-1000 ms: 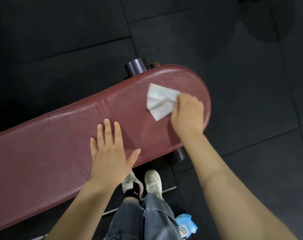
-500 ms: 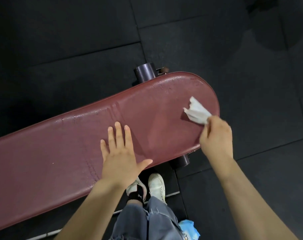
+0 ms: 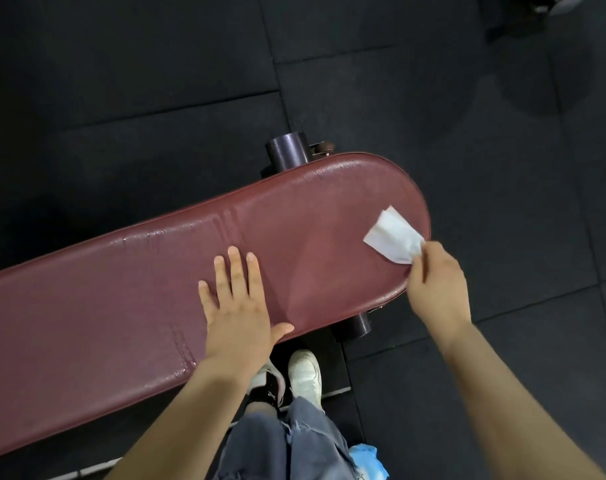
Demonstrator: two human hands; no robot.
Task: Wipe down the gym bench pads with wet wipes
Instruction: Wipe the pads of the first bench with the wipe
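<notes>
A long maroon bench pad (image 3: pixel 128 306) runs across the frame from the lower left to its rounded end at the centre right, its vinyl surface shiny with wet streaks along the far edge and near a stitched seam. The left hand (image 3: pixel 237 306) lies palm down on the pad just left of the frame's centre, fingers straight and slightly spread, the thumb stretched out toward the near edge; it has hold of nothing. The right hand (image 3: pixel 436 289) sits at the rounded end of the pad, to the right of centre, its fingers curled and pinching one corner of a white wet wipe (image 3: pixel 393 237). The wipe is partly folded and spreads out flat on the pad surface up and to the left of the fingertips, close to the pad's right rim. A dark cylindrical frame tube (image 3: pixel 287 150) sticks out from behind the pad's far edge above centre, and a second dark tube end (image 3: pixel 358 325) shows under the near edge, below the right hand. At the bottom centre are the person's grey frayed trousers (image 3: pixel 280 445) and two sneakers (image 3: pixel 305 374), one white and one partly black, standing just beside the bench. A blue packet (image 3: pixel 367 464) peeks in at the bottom edge, right of the trousers. Black rubber floor tiles (image 3: pixel 467 133) fill the rest of the picture.
</notes>
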